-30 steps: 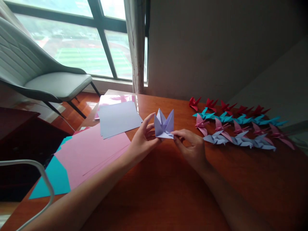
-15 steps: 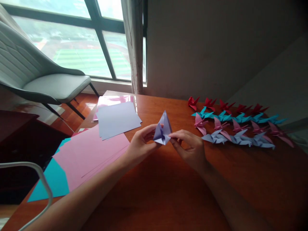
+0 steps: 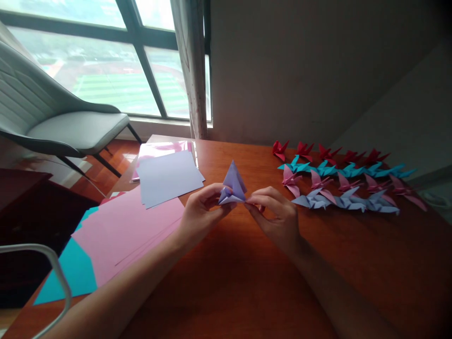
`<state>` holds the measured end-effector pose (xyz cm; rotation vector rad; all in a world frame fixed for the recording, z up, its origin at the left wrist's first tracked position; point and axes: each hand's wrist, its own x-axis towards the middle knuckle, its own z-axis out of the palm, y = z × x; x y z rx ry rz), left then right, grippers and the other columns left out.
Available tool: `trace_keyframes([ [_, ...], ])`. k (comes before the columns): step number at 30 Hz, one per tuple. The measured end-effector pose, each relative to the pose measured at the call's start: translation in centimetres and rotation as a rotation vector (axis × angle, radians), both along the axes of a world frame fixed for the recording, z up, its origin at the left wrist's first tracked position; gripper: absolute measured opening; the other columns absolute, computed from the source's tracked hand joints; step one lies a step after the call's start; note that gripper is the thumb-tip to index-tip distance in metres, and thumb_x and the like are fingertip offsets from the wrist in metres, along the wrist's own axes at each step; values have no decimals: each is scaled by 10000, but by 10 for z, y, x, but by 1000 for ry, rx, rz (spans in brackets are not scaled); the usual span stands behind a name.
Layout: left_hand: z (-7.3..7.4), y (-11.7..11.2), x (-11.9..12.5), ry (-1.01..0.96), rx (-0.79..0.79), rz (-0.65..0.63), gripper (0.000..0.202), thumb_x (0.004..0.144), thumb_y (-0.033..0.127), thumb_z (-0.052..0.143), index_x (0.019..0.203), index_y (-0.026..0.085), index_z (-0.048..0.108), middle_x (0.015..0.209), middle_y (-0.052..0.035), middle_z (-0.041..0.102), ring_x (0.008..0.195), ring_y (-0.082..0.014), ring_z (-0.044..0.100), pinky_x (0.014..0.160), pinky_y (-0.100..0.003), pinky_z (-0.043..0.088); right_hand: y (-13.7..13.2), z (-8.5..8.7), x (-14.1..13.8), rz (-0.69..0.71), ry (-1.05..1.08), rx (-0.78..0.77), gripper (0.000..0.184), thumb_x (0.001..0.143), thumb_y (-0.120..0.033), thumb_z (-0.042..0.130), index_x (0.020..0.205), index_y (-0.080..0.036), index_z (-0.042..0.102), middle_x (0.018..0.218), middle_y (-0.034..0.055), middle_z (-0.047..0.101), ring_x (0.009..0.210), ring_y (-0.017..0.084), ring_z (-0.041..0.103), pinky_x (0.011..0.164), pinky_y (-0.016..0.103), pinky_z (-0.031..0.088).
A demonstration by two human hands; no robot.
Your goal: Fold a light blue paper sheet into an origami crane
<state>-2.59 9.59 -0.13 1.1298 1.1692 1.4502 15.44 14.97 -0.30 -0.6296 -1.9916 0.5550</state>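
A partly folded lavender origami paper is held above the middle of the table, its pointed tip up and a folded flap across its lower front. My left hand pinches its left side between thumb and fingers. With thumb and fingertips, my right hand grips the lower right corner. Some of the fingertips are hidden behind the paper. To the right stand rows of folded paper cranes: red, turquoise, pink and lavender.
On the left of the wooden table lie lavender sheets, pink sheets, turquoise paper and a glossy pink-and-white packet. A grey chair stands by the window. A white curved bar is at lower left.
The lavender paper's front flap has folded down lower and flatter, and its body leans slightly left. Both hands keep their hold. The whole view has shifted a little.
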Motion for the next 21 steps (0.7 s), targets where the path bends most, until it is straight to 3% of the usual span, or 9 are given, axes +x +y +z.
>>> trace_keyframes([
  [5,-5,2,-1,-9,45,-9,240,705,183,819,906,183,689,888,1,682,809,-135,648,773,-244,532,3,0,-1,-14,-7,68,121,876,-126,650,904,-241,673,857,36,667,763,166,612,652,307,531],
  [12,-10,3,-1,60,107,-5,172,761,153,773,912,172,693,902,-9,685,825,-121,645,777,-222,528,5,-2,-1,-29,-39,66,89,904,-131,624,870,-211,642,835,46,668,782,173,596,679,310,503],
  [21,-10,3,-3,166,128,9,98,823,174,721,915,156,695,964,-55,696,888,-157,650,832,-263,529,4,-4,-2,-49,-59,-142,45,911,-223,629,874,-198,625,826,37,664,739,165,609,620,286,485],
])
